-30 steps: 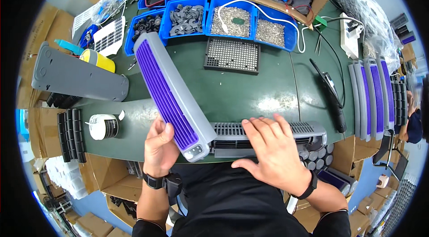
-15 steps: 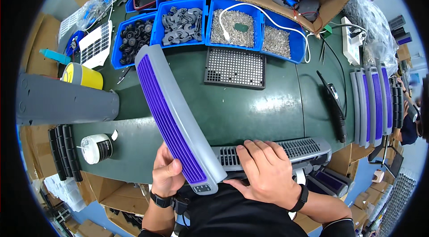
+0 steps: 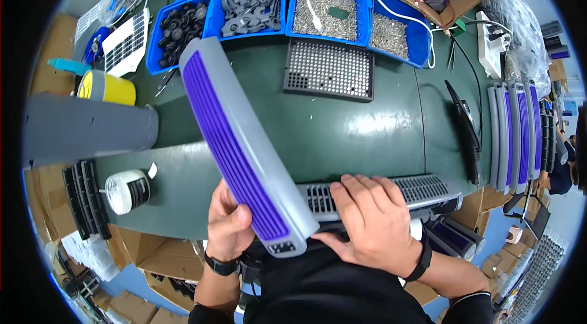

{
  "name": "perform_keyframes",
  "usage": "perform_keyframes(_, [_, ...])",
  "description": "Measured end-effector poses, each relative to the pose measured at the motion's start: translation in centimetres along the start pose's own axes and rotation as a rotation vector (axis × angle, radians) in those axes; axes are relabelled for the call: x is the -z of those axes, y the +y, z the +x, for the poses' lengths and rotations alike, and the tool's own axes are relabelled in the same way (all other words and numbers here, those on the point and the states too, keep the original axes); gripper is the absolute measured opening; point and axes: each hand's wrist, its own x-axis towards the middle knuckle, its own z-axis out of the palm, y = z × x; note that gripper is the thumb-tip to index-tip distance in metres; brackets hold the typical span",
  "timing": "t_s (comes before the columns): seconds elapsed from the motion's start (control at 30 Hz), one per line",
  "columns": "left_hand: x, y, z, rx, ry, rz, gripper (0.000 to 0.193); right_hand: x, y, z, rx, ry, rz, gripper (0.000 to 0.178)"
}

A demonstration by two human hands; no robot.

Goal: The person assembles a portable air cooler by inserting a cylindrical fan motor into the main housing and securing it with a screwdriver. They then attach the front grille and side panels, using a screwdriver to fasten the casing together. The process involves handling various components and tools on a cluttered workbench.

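My left hand [image 3: 230, 225] is closed around the lower part of a long grey housing panel with purple slats [image 3: 238, 147]. The panel stands tilted, its top leaning left over the table. A small dark patch with several dots sits at its lower end. My right hand [image 3: 374, 226] grips a grey housing with a slotted grille [image 3: 422, 190], fingers over the top and thumb on the near side. That housing lies lengthwise along the table's near edge. The panel's lower end overlaps the housing's left end; I cannot tell whether they touch.
Blue bins [image 3: 251, 12] of grey parts, black wheels and screws line the back, below a cardboard box [image 3: 465, 0]. A perforated black tray [image 3: 330, 69] lies mid-table. A black corded tool [image 3: 466, 134] and upright purple-slatted panels [image 3: 516, 134] are right; a white tub [image 3: 127, 192] is left.
The view has shifted slightly, so the bins sit higher in it. Both hands keep their hold on the panel and the grille housing, with little change between them.
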Motion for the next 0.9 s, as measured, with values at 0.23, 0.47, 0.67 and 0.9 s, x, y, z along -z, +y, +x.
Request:
perform_keyframes(0.23, [-1.0, 1.4, 0.2, -0.062, -0.066, 0.072, 0.061, 2.4, -0.3, 0.1, 0.011, -0.123, 0.012, 0.084])
perform_keyframes(0.47, [-3.1, 1.4, 0.0, -0.161, -0.048, 0.137, 0.045, 4.2, 3.3, 0.9, 0.134, -0.153, 0.210, 0.081])
perform_keyframes(0.67, [-3.8, 2.3, -0.4, -0.177, 0.072, 0.327, 0.050, 4.9, 4.8, 1.3, 0.148, -0.199, 0.165, 0.084])
perform_keyframes(0.9, [-7.3, 3.0, -4.5, -0.887, 0.377, 1.332, 0.066, 6.1, 6.5, 0.0, 0.126, -0.229, 0.098, 0.089])
